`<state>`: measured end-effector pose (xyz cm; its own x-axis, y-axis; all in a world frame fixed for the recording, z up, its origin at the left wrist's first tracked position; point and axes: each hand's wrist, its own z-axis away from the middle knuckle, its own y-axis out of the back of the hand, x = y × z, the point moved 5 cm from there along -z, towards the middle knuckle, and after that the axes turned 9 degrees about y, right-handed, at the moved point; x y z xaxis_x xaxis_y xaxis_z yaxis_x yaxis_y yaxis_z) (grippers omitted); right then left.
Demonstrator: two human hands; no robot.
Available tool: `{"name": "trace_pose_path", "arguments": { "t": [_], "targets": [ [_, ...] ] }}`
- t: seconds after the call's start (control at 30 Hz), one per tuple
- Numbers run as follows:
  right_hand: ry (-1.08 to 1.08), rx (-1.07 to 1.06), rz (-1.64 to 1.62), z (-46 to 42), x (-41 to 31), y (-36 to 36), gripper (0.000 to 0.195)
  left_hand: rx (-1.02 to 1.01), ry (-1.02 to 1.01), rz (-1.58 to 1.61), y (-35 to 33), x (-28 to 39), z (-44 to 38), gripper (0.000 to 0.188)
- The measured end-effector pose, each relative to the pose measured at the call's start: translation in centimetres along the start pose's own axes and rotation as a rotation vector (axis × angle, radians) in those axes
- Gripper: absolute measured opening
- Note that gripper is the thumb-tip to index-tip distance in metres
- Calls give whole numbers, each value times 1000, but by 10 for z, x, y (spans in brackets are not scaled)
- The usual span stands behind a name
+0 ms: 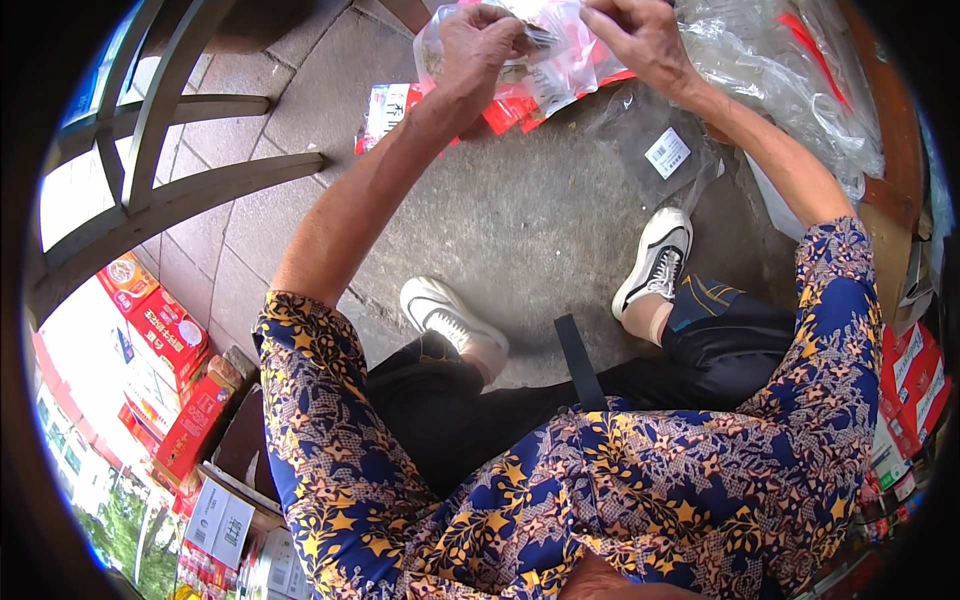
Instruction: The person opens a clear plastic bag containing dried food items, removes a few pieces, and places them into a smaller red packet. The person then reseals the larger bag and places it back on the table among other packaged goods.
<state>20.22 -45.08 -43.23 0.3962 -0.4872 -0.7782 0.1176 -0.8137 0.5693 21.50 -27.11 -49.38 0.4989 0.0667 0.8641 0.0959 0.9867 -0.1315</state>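
Observation:
At the top edge of the view, my left hand (pixel 480 46) pinches the gathered edge of a translucent plastic bag (pixel 551 75). Something small and dark, too unclear to name, shows at its fingertips. To the right, my right hand (pixel 637 41) has bent fingers at the bag's other side, partly cut off by the frame's top. Whether those fingers grip the plastic is hard to make out. Red and white printed packaging (pixel 514 112) lies under the bag, and a printed packet (pixel 386 112) sits left of it.
Crumpled clear plastic (pixel 780 97) fills the upper right. A dark clear bag with a white label (pixel 667 153) lies on the concrete floor (pixel 517 210) near my right shoe (pixel 654 255). Wooden chair slats (pixel 217 176) stand left, above stacked red cartons (pixel 165 330). More red boxes (pixel 911 382) stand right.

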Motion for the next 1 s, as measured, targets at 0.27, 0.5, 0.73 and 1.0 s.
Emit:
{"name": "trace_pose_path", "arguments": {
  "t": [0.27, 0.5, 0.73, 1.0],
  "targets": [
    [127, -722, 203, 125, 65, -78, 14, 103, 45, -85, -1, 7, -3, 7],
    [106, -681, 320, 120, 93, -97, 14, 104, 65, -21, 2, 0, -8, 6],
    [103, -627, 403, 123, 99, -105, 9, 107, 17, -112, -1, 5, -2, 10],
    [170, -668, 453, 123, 101, -111, 4, 107, -15, -127, 1, 7, -3, 12]
  ]
}}
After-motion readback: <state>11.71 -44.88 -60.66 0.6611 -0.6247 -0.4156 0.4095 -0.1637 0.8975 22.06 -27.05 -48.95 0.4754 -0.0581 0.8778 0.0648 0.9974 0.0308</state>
